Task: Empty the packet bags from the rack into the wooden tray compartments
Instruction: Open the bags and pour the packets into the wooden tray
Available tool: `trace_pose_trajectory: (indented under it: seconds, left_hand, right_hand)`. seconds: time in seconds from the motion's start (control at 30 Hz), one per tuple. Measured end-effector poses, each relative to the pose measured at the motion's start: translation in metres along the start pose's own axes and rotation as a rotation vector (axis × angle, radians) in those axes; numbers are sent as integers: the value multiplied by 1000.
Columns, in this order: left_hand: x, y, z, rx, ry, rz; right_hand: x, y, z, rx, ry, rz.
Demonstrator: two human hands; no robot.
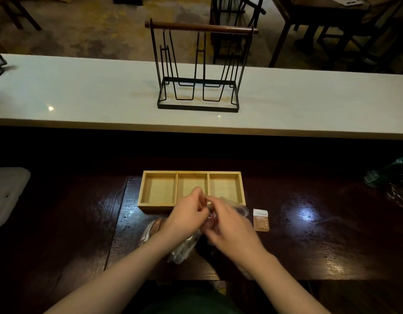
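A wooden tray (158, 175) with three compartments lies on the dark table, and nothing shows inside them. Just in front of its near wall, my left hand (187, 214) and my right hand (227, 225) both pinch a clear packet bag (240, 209) between them. More clear plastic bags (182, 248) lie under my left wrist, one with brown contents (156, 224). A small brown and white packet (261, 219) lies to the right of my hands. The black wire rack (197, 107) with a wooden handle stands on the white counter beyond, with no bags in it.
The white counter (83, 94) runs across the view behind the dark table (309, 234). A white object (8, 193) sits at the left edge. Green glassy items (393, 175) sit at the right edge. Chairs and tables stand in the background.
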State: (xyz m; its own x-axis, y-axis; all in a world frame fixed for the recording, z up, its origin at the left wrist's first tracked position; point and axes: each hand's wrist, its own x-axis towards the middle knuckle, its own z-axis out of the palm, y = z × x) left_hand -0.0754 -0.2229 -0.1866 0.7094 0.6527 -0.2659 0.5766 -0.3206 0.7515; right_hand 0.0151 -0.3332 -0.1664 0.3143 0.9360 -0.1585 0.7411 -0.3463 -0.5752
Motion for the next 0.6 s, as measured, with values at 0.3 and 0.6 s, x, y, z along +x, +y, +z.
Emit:
trace_pose_trajectory:
  seconds: [0.3, 0.6]
  left_hand:
    - [-1, -14, -13, -491, 151, -113]
    - [-9, -62, 28, 348, -178, 155]
  right_hand:
    - [24, 1, -27, -2, 181, -1]
    - [21, -15, -85, 104, 221, -87]
